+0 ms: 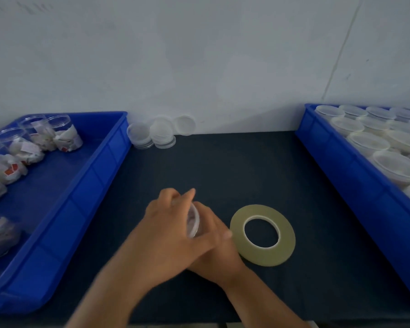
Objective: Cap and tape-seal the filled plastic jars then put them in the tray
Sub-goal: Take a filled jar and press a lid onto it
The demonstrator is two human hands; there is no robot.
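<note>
A small clear plastic jar (194, 221) lies on its side between my two hands at the middle of the dark table. My left hand (168, 230) wraps over it from the left, fingers curled round its body. My right hand (213, 242) lies under and behind it, fingers curled against its far side; much of the jar is hidden. A flat roll of clear tape (262, 235) lies on the table just right of my hands. The blue tray (81, 192) on the left holds several filled jars (64, 133).
Stacks of clear lids (162, 132) stand at the back by the wall. A second blue tray (346, 166) on the right is packed with several uncapped jars (369, 143). The wall closes off the back of the table.
</note>
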